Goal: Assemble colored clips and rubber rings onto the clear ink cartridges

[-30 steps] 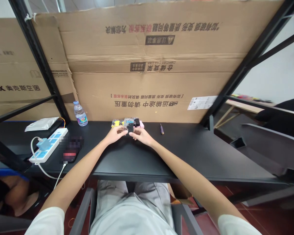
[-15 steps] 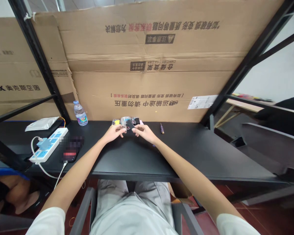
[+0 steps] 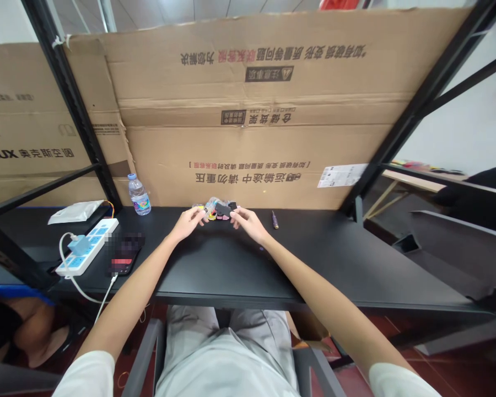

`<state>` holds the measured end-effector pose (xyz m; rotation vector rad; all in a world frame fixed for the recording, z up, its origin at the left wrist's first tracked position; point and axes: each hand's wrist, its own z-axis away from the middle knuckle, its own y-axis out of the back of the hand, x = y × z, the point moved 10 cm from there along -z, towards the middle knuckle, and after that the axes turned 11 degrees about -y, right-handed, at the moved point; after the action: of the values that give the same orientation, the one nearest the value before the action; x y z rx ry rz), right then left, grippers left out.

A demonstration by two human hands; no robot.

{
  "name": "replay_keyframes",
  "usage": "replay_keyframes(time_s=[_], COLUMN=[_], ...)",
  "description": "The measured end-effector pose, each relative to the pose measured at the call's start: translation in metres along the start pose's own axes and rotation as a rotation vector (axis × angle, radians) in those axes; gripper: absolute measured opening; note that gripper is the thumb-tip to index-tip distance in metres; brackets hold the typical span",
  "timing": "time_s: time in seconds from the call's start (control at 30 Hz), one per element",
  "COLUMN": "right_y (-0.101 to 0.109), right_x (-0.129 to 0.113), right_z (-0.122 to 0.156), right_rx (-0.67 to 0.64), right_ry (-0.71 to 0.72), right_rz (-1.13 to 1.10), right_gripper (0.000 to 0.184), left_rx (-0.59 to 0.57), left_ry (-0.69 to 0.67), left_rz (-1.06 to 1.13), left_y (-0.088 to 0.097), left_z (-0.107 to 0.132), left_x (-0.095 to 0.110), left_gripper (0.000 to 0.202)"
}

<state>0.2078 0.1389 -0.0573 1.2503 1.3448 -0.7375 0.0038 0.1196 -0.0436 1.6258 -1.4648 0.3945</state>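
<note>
Right of the AUX carton (image 3: 33, 132), the left hand (image 3: 184, 224) and right hand (image 3: 247, 223) have half-curled fingers against small plastic parts (image 3: 217, 210); whether they grip them, I cannot tell.

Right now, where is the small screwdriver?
In the head view, the screwdriver lies on the black desk, right of the right hand, by the cardboard sheet.

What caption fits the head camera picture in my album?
Left hand and right hand touch small colourful parts on a black desk.
</note>
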Motion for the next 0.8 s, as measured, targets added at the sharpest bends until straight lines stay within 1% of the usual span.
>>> replay_keyframes(time_s=[0.07, 0.13, 0.2, 0.23, 0.33, 0.4, 0.47, 0.53, 0.57, 0.6, 0.63, 0.73, 0.8], right_y=[-0.006, -0.021, -0.026, -0.023, -0.007, -0.007, -0.017, -0.028, -0.030, -0.028, -0.023, -0.004, -0.003], right_x=[0.005, 0.010, 0.010, 0.009, 0.005, 0.007, 0.011, 0.013, 0.013, 0.012, 0.010, 0.006, 0.006], right_z=[0.000, 0.002, 0.003, 0.003, 0.000, 0.000, 0.001, 0.003, 0.004, 0.004, 0.003, 0.001, 0.001], right_rx=[-0.042, -0.142, -0.180, -0.162, -0.053, -0.043, -0.106, -0.179, -0.195, -0.189, -0.165, -0.067, -0.059], right_ry=[-0.023, -0.042, -0.040, -0.035, -0.021, -0.033, -0.053, -0.060, -0.059, -0.058, -0.058, -0.045, -0.047], right_rz=[0.022, 0.050, 0.057, 0.049, 0.017, 0.015, 0.028, 0.033, 0.030, 0.023, 0.013, -0.006, 0.008], right_gripper=[0.051, 0.051, 0.051, 0.051, 0.052, 0.052, 0.052, 0.051, 0.050, 0.049, 0.048, 0.048, 0.049], left_rx=[-0.046, -0.131, -0.156, -0.143, -0.059, -0.040, -0.094, -0.179, -0.205, -0.210, -0.195, -0.101, -0.070], left_ry=[-0.004, -0.031, -0.055, -0.061, -0.052, -0.031, -0.008, 0.006, 0.007, 0.004, -0.001, 0.008, 0.023], left_rz=[0.005, 0.054, 0.082, 0.073, -0.018, -0.054, -0.020, 0.061, 0.095, 0.113, 0.111, 0.018, -0.034], left_y=[-0.010, -0.028, -0.036, -0.034, -0.015, -0.008, -0.017, -0.032, -0.037, -0.039, -0.036, -0.016, -0.009], left_z=[0.002, 0.003, 0.002, 0.001, -0.002, -0.001, 0.001, 0.003, 0.004, 0.004, 0.003, 0.001, 0.001], left_x=[-0.001, 0.003, 0.008, 0.009, 0.011, 0.008, 0.004, 0.002, 0.001, 0.001, 0.001, -0.001, -0.003], left_gripper=[0.046, 0.044, 0.043, 0.042, 0.041, 0.042, 0.042, 0.045, 0.047, 0.048, 0.047, 0.045, 0.044])
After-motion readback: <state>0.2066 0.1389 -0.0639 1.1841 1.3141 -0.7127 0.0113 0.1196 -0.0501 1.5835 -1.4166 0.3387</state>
